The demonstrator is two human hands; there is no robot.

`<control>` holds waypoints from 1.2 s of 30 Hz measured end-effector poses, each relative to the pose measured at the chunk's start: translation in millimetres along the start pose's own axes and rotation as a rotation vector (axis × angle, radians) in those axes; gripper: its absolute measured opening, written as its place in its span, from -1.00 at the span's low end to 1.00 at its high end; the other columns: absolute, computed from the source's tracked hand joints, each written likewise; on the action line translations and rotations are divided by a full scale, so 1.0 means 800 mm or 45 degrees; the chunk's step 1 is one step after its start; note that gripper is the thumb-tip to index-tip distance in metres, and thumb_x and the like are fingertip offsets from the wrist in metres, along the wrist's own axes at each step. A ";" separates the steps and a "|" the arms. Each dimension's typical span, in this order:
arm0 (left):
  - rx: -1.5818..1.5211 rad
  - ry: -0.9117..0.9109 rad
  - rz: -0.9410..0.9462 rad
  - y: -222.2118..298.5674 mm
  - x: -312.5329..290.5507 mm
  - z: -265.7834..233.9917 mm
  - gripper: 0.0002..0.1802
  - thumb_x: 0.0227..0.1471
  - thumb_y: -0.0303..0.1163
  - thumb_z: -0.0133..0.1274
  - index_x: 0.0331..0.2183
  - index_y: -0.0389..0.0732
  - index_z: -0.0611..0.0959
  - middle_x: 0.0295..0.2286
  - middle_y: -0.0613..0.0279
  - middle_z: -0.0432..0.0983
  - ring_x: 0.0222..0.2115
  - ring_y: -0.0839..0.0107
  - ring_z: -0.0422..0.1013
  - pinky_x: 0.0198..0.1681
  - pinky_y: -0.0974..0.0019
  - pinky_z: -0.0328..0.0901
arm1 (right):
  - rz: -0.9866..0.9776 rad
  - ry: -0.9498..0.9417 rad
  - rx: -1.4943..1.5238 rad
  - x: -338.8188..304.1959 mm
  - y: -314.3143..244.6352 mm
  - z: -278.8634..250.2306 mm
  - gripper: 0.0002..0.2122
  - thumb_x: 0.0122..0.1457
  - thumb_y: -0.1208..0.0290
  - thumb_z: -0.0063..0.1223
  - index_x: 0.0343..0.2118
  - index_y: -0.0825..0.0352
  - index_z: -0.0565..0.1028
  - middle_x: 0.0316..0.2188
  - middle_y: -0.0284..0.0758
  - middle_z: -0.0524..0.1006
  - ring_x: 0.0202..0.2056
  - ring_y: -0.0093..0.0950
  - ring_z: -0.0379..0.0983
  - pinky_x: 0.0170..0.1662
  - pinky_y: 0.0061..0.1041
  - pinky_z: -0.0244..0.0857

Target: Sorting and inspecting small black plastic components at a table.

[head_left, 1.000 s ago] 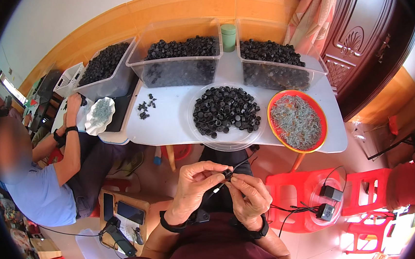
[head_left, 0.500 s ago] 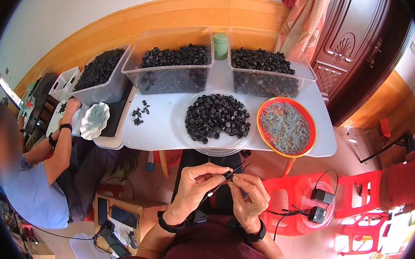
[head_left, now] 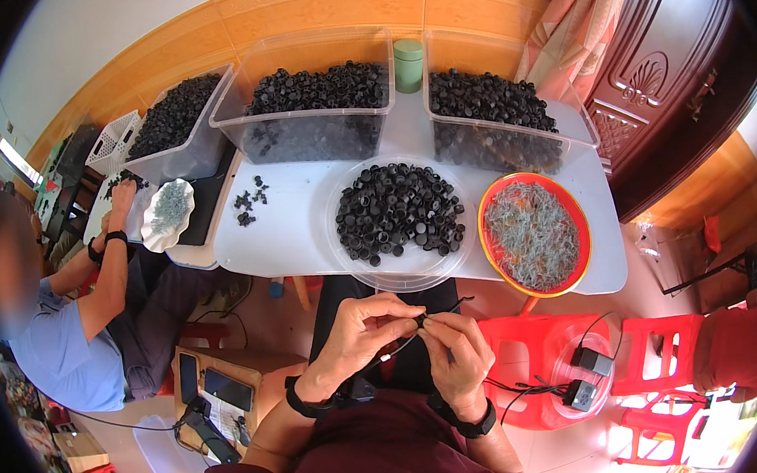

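Observation:
Above my lap, both hands come together at a small black plastic part point(head_left: 421, 320), like the round caps on the table. Thumb and fingertips of my left hand point(head_left: 360, 340) pinch it from one side. From the other side my right hand point(head_left: 457, 355) grips it with closed fingertips, which cover most of it. Just beyond them, a shallow clear round tray point(head_left: 469, 260) carries a heap of black caps point(head_left: 394, 213). Right of it sits a red bowl point(head_left: 580, 221) with a yellow rim, filled with thin silvery-grey pieces point(head_left: 534, 237) too fine to make out.
Clear bins of black parts point(head_left: 300, 140) line the table's back, beside a green canister point(head_left: 408, 65). Several loose black pieces point(head_left: 251, 198) lie left of the tray. A co-worker in blue point(head_left: 76, 349) works at the left. Red stools point(head_left: 515, 337) with adapters and cables stand right.
My view has shifted slightly, so the table sits a little differently. My hands stay joined on the small part, with the fingers slightly repositioned. The co-worker's hand has moved slightly.

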State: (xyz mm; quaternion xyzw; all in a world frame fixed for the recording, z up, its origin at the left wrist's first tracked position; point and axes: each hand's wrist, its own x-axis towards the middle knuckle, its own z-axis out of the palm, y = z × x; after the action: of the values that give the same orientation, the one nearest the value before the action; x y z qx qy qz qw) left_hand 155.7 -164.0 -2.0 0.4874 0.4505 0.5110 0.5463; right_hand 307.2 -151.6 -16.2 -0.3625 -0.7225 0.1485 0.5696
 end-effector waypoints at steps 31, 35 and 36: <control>-0.274 0.092 -0.108 0.005 0.059 -0.063 -0.86 -0.01 -0.61 -0.01 -0.33 -0.43 0.56 -0.41 0.09 0.52 -0.40 0.46 0.47 -0.28 0.44 0.41 | 0.391 -0.623 0.292 0.107 0.023 0.053 -0.81 -0.15 0.62 0.20 -0.41 0.37 0.48 -0.41 -0.28 0.45 -0.45 -0.47 0.44 -0.38 -0.56 0.36; -0.305 0.147 -0.052 0.006 0.060 -0.055 -0.84 0.01 -0.65 -0.07 -0.31 -0.43 0.55 -0.39 0.09 0.51 -0.37 0.43 0.46 -0.26 0.41 0.41 | 0.304 -0.619 0.210 0.100 0.031 0.057 -0.76 -0.13 0.63 0.18 -0.35 0.36 0.43 -0.38 -0.25 0.42 -0.45 -0.42 0.42 -0.38 -0.52 0.34; -0.297 0.169 -0.056 0.006 0.061 -0.053 -0.84 0.02 -0.65 -0.08 -0.31 -0.43 0.55 -0.39 0.09 0.51 -0.38 0.44 0.46 -0.27 0.41 0.41 | 0.276 -0.609 0.193 0.099 0.033 0.059 -0.76 -0.13 0.64 0.17 -0.35 0.37 0.43 -0.37 -0.24 0.41 -0.45 -0.42 0.42 -0.39 -0.51 0.34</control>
State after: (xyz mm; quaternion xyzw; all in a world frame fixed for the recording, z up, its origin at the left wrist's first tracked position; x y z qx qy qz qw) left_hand 116.4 -112.0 -2.0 0.3758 0.4337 0.5789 0.5792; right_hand 265.8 -69.1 9.6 -0.3487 -0.7804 0.3437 0.3890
